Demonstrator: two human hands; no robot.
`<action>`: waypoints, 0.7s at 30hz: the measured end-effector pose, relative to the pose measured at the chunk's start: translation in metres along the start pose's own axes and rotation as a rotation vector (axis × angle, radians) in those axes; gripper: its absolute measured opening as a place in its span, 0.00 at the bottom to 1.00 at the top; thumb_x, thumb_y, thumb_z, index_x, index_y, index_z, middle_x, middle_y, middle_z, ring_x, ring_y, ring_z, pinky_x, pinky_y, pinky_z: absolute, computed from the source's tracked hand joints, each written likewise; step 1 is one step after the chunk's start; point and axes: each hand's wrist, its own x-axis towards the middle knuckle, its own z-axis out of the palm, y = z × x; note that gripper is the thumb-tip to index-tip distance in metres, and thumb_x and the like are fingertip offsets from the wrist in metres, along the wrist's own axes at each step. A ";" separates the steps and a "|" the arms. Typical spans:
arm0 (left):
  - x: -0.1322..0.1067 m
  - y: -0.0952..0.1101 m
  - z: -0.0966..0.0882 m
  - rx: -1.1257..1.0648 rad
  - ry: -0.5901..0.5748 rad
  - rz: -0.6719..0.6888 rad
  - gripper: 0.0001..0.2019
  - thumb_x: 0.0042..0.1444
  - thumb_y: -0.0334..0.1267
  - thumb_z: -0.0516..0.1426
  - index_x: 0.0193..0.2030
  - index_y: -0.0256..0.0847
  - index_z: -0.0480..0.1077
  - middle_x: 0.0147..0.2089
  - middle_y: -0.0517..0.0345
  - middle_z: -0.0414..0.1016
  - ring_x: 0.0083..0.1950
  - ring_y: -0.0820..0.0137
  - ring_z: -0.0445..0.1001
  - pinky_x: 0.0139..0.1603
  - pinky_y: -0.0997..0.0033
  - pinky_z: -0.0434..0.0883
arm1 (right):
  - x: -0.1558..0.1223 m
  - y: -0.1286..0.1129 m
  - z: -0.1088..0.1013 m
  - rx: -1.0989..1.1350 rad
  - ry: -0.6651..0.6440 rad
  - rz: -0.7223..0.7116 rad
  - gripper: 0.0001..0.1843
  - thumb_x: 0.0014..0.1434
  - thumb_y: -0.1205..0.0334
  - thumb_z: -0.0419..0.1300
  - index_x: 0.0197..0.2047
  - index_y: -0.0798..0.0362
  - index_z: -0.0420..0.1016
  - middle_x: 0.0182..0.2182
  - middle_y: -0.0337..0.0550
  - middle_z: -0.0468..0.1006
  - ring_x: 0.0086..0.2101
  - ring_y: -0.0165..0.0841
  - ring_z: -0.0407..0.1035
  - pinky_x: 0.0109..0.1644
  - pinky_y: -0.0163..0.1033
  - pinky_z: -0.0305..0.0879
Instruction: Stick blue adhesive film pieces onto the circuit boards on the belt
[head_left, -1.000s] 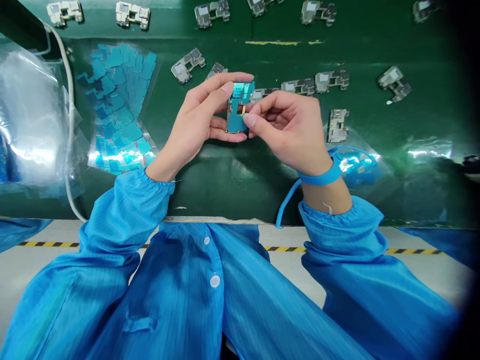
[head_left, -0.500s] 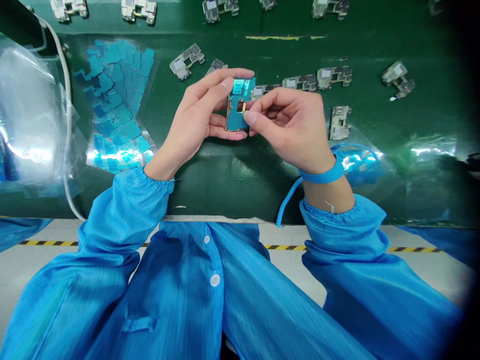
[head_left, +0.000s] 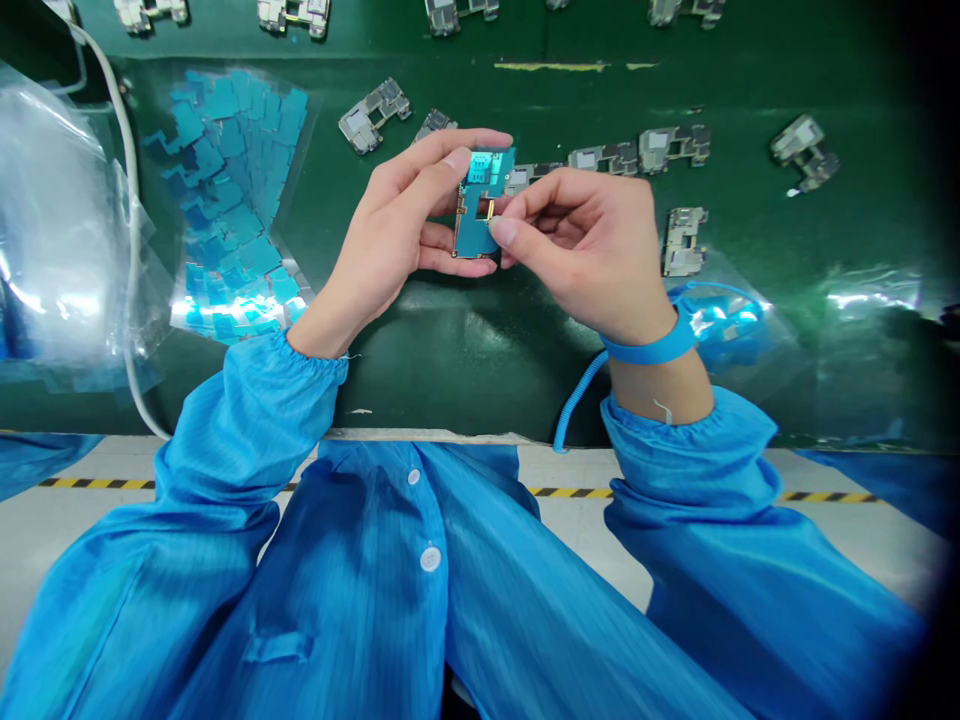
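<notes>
A circuit board [head_left: 472, 232] with a blue face and a cut-out in its middle is held up over the green bench. My left hand [head_left: 409, 205] grips it by the left side, thumb near the top left corner and fingers behind and below it. My right hand [head_left: 585, 240] pinches the board's right edge beside the cut-out, thumb in front. What lies under the right fingertips is hidden. Around my right wrist sits a blue wrist strap [head_left: 651, 345] with a coiled cord [head_left: 577, 400].
Several circuit boards [head_left: 675, 147] lie across the bench [head_left: 450, 370]. At left are a clear sheet with many blue film pieces [head_left: 240, 200], a white cable [head_left: 133, 220] and clear plastic bags [head_left: 60, 220]. A bag with blue contents [head_left: 724, 325] lies right of my right wrist.
Both hands keep their grip on the circuit board with hardly any movement. The view has shifted slightly, so the bench items appear a little higher.
</notes>
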 end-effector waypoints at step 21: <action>0.000 0.001 -0.002 -0.025 -0.022 -0.010 0.13 0.72 0.47 0.61 0.58 0.50 0.79 0.49 0.61 0.89 0.47 0.58 0.91 0.49 0.60 0.90 | -0.003 -0.004 0.000 -0.012 -0.007 0.023 0.26 0.61 0.31 0.77 0.35 0.46 0.81 0.34 0.41 0.83 0.32 0.35 0.78 0.46 0.51 0.88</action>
